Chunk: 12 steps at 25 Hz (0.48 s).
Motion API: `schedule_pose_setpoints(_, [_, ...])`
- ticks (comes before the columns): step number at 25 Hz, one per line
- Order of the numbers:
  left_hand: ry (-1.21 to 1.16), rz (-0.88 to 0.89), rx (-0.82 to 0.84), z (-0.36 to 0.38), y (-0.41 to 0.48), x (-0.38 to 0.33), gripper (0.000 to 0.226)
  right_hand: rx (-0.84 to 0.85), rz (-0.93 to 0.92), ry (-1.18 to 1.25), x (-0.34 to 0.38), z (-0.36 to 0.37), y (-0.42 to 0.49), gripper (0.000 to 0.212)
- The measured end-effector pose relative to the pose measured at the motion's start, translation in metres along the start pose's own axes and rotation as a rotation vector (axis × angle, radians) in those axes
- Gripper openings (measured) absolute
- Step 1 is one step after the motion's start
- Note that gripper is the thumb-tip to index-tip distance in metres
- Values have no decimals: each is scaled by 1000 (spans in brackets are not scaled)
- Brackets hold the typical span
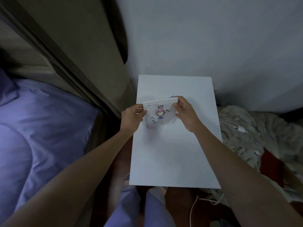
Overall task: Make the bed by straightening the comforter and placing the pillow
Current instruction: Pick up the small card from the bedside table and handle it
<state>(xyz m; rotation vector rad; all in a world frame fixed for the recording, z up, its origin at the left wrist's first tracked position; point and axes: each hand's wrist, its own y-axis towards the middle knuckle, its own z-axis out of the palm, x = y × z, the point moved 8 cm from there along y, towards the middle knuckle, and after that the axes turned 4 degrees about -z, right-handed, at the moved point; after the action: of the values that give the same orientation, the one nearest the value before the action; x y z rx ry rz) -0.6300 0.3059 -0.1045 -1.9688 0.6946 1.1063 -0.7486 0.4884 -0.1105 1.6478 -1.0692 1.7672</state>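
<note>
Over on the far left lies the bed [41,128], its lilac comforter [49,115] bunched in soft swells and not yet pulled flat; a corner of what may be the pillow [6,86] shows at the edge, though it is too dim to be sure. Beside it runs the dark headboard [91,59]. Next comes the left hand [132,117], closed on the left edge of a small notebook [159,112] with a cartoon girl on its cover. The right hand [186,114] pinches the opposite edge, and the book hangs slightly tilted just above the white side table [173,158]. To my eye this is clearing clutter before the bedding: best to lower it flat onto the tabletop, let go with both hands, then turn left to the comforter. Right of the table, a rumpled grey blanket [255,131] sits on the floor, and a white cable [195,208] trails underfoot, worth stepping around.
</note>
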Motion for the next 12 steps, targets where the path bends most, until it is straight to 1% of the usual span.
schedule_pose_setpoints(4, [-12,8,16,0,-2,0,18,-2,23,22,-4,-2,-1,22])
schedule_pose_setpoints(6, [17,38,21,0,-4,0,18,9,17,22,-4,-2,-4,20])
schedule_pose_setpoints(9, [75,74,26,0,-4,-2,17,5,-4,-38,-4,-2,-4,19])
schedule_pose_setpoints(12, [117,78,39,0,-2,-7,20,-3,-9,-77,0,-4,-2,23])
